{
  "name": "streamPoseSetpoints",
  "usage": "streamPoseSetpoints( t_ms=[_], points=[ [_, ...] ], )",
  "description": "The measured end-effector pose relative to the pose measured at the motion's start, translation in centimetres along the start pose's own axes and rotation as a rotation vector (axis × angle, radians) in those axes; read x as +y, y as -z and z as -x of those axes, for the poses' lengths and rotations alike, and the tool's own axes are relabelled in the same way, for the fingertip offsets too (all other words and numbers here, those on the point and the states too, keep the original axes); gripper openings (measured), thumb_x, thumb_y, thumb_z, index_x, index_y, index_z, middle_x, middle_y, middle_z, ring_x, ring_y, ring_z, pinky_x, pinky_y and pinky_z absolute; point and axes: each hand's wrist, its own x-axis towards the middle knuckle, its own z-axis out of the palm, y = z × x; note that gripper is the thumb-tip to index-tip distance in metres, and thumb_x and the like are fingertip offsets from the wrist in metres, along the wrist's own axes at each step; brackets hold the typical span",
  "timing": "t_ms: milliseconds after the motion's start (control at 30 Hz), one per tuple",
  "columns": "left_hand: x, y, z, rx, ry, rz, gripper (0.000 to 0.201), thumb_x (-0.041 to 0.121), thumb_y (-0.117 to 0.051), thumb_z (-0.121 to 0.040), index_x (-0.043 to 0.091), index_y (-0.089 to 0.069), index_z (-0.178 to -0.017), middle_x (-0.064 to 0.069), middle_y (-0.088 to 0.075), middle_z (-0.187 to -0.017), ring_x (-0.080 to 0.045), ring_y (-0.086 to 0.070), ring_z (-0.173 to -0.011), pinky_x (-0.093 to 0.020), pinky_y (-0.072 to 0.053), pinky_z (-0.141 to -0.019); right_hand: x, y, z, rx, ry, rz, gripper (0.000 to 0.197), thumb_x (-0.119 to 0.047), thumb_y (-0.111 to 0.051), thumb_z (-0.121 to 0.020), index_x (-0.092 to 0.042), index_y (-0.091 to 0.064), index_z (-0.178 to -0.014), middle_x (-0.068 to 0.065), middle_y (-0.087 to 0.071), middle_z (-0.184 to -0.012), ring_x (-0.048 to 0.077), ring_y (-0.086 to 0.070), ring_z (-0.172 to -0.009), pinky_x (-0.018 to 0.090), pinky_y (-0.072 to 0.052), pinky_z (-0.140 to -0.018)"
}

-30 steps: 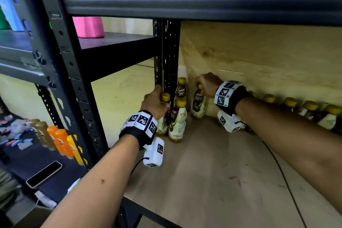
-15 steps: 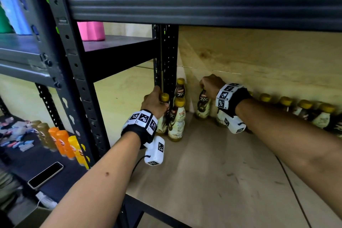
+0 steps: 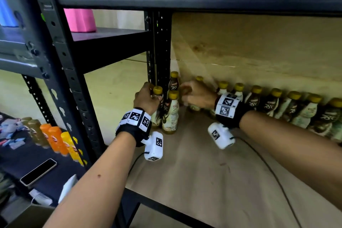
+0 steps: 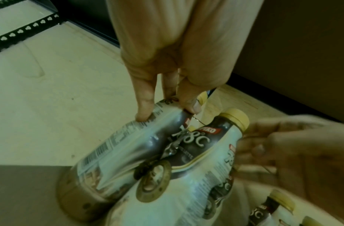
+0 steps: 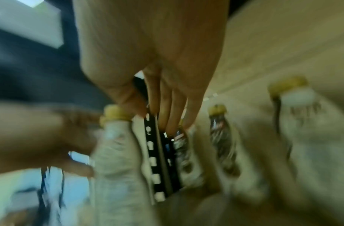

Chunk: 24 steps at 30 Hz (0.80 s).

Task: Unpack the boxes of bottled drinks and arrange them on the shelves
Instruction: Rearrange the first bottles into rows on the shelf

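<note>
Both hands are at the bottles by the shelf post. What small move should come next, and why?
Probably slide the bottle that the left hand grips back beside the post. It and its neighbour stand in front of the back row.

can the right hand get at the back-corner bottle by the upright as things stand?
Probably yes. The right hand is already beside the back-corner bottle, with no bottle between them in the head view. The upright and the front bottle crowd its left and front only. The right wrist view is too blurred to confirm contact.
</note>
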Motion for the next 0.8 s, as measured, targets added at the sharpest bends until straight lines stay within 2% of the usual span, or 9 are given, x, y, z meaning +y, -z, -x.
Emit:
streamPoseSetpoints(
  t_ms=[67,100,233,333,433,500,600,733,800],
  points=[
    [0.2,0.0,-0.1,0.016,-0.003,-0.017,0.028,0.026,-0.067,-0.079,0.029,-0.056,-0.106,-0.011,-0.066,-0.112,-0.033,-0.059,-0.108,-0.040,-0.050,-0.094,-0.4,-2.0,0.9,-0.220,-0.112,-0.311,0.029,-0.022,-0.071,-0.085,-0.019,-0.064,-0.113,0.002,-0.069,-0.116,0.019,-0.063,-0.110,0.041,-0.052,-0.095],
    [0.2,0.0,-0.3,0.016,-0.014,-0.024,0.028,0.024,-0.067,-0.081,0.025,-0.060,-0.107,-0.011,-0.067,-0.113,-0.033,-0.059,-0.110,-0.040,-0.049,-0.095,-0.3,-2.9,1.1,-0.243,-0.112,-0.353,0.026,-0.024,-0.071,-0.086,-0.023,-0.063,-0.111,0.000,-0.068,-0.119,0.017,-0.061,-0.112,0.040,-0.051,-0.096],
    [0.4,0.0,-0.4,0.006,-0.042,0.031,0.023,0.022,-0.071,-0.079,0.020,-0.068,-0.102,-0.009,-0.071,-0.106,-0.031,-0.063,-0.105,-0.042,-0.053,-0.089,0.5,-4.4,0.4,-0.016,-0.028,-0.204,0.031,-0.026,-0.074,-0.084,-0.019,-0.065,-0.113,0.002,-0.069,-0.117,0.019,-0.062,-0.109,0.041,-0.048,-0.101],
    [0.4,-0.5,-0.6,0.016,-0.029,0.083,0.031,0.025,-0.074,-0.074,0.023,-0.068,-0.104,-0.007,-0.071,-0.104,-0.030,-0.065,-0.100,-0.046,-0.057,-0.081,1.3,-3.8,0.2,-0.010,-0.088,-0.097,0.036,-0.033,-0.076,-0.078,-0.019,-0.066,-0.110,0.001,-0.070,-0.109,0.019,-0.064,-0.102,0.042,-0.052,-0.095],
    [0.5,-1.2,-0.8,0.028,-0.045,0.076,0.031,0.026,-0.074,-0.075,0.025,-0.069,-0.106,-0.005,-0.071,-0.106,-0.029,-0.064,-0.103,-0.041,-0.055,-0.088,1.9,-2.9,0.9,0.052,-0.162,-0.082,0.040,-0.031,-0.075,-0.079,-0.012,-0.063,-0.112,0.002,-0.067,-0.110,0.019,-0.062,-0.101,0.037,-0.051,-0.093],
    [0.7,-1.6,-0.9,0.036,-0.048,0.044,0.027,0.029,-0.072,-0.076,0.027,-0.069,-0.103,-0.004,-0.072,-0.106,-0.030,-0.062,-0.105,-0.038,-0.052,-0.091,2.4,-2.6,1.6,0.088,-0.181,-0.059,0.033,-0.022,-0.071,-0.085,-0.005,-0.061,-0.112,0.006,-0.066,-0.107,0.019,-0.059,-0.098,0.028,-0.046,-0.084],
    [1.0,-2.1,-1.0,0.038,-0.032,0.008,0.024,0.030,-0.070,-0.078,0.029,-0.069,-0.102,-0.005,-0.071,-0.106,-0.032,-0.059,-0.107,-0.035,-0.049,-0.092,3.0,-2.5,2.1,0.124,-0.183,-0.042,0.029,-0.022,-0.069,-0.088,-0.005,-0.060,-0.109,0.007,-0.065,-0.102,0.021,-0.061,-0.098,0.024,-0.041,-0.077],
    [1.1,-2.3,-1.1,0.028,-0.054,-0.018,0.023,0.029,-0.069,-0.079,0.028,-0.069,-0.102,-0.005,-0.072,-0.104,-0.033,-0.060,-0.106,-0.034,-0.049,-0.091,3.2,-3.0,1.7,0.152,-0.243,-0.003,0.032,-0.032,-0.071,-0.083,-0.011,-0.061,-0.104,0.007,-0.066,-0.102,0.024,-0.063,-0.097,0.037,-0.052,-0.086],
    [1.0,-2.4,-1.2,0.030,-0.060,-0.020,0.024,0.029,-0.069,-0.080,0.028,-0.069,-0.104,-0.005,-0.072,-0.105,-0.033,-0.060,-0.108,-0.035,-0.049,-0.092,2.9,-3.1,1.9,0.173,-0.255,0.013,0.031,-0.033,-0.070,-0.083,-0.012,-0.061,-0.102,0.008,-0.067,-0.102,0.026,-0.063,-0.096,0.041,-0.053,-0.088]
  ],
)
